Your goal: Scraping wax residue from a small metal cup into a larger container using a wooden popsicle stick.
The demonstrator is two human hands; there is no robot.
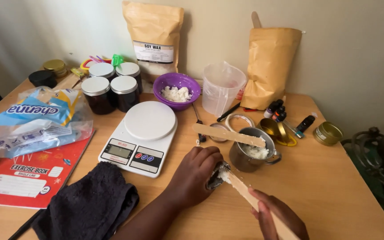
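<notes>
My left hand is curled around a small round tin holding white wax, near the table's front edge. My right hand grips a flat wooden stick whose far end rests in the wax in that tin. Just behind stands a metal cup with white wax flakes inside, and a second wooden stick lies across its rim.
A white kitchen scale sits left of the cup, a black cloth in front of it. Behind are a purple bowl of wax, several lidded jars, a clear plastic jug, two paper bags, small bottles, a gold tin, a red book.
</notes>
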